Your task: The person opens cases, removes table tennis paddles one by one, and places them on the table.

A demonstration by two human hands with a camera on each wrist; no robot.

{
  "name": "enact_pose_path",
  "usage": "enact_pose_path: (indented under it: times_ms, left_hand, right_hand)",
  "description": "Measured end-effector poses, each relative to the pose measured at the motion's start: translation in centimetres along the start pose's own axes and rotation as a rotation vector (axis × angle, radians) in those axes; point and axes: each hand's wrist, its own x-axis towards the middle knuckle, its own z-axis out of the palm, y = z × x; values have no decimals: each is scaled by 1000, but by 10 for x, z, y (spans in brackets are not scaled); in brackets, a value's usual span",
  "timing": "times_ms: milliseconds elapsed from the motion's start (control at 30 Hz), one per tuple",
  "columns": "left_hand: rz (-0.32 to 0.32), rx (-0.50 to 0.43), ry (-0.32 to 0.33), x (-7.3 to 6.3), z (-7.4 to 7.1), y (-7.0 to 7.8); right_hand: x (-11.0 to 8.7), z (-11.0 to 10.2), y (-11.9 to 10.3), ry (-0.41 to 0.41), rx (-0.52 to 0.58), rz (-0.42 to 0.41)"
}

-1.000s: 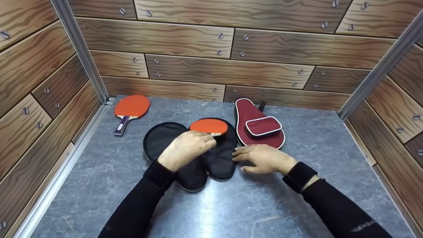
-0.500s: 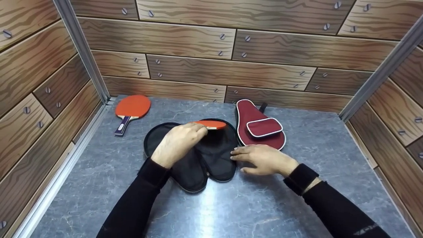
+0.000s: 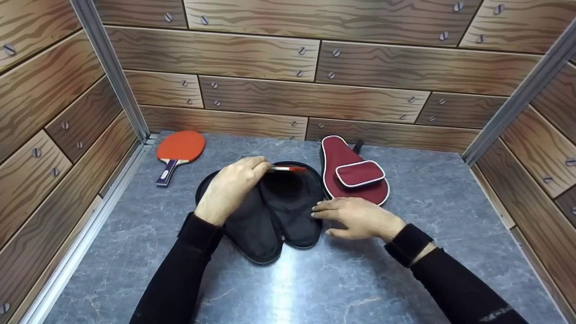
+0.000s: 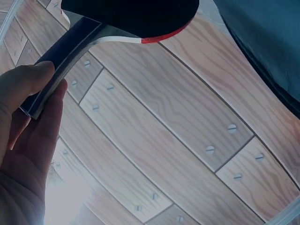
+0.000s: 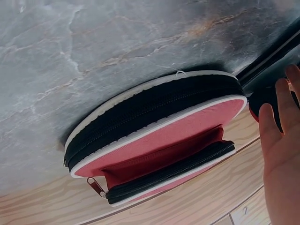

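With thumb and fingers, my left hand (image 3: 235,188) grips the handle of a table tennis paddle (image 3: 291,169). In the head view the paddle is seen nearly edge-on over the far end of an opened black paddle case (image 3: 294,213). The left wrist view shows its black face (image 4: 136,16) and dark blue handle (image 4: 70,51), held near the butt end. My right hand (image 3: 360,218) has its fingers stretched out, fingertips right at the case's right edge. Part of the case's left half is hidden behind my left hand.
A dark red paddle case (image 3: 335,155) with white piping and a front pocket (image 5: 168,173) lies just beyond my right hand. At the back left, a second orange-faced paddle (image 3: 181,146) lies on the grey marbled table (image 3: 121,252). Wood-print walls (image 3: 261,94) enclose three sides.
My left hand has moved up and to the left with the paddle, which has tilted from showing its orange face to nearly edge-on. The right hand has stayed almost in place.
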Motion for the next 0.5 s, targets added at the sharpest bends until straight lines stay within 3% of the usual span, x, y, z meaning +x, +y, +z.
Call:
enact_pose_path:
  times_ms: [500]
  left_hand:
    - [-54, -45, 103, -6, -16, -25]
  right_hand:
    - [3, 10, -9, -28, 15, 27]
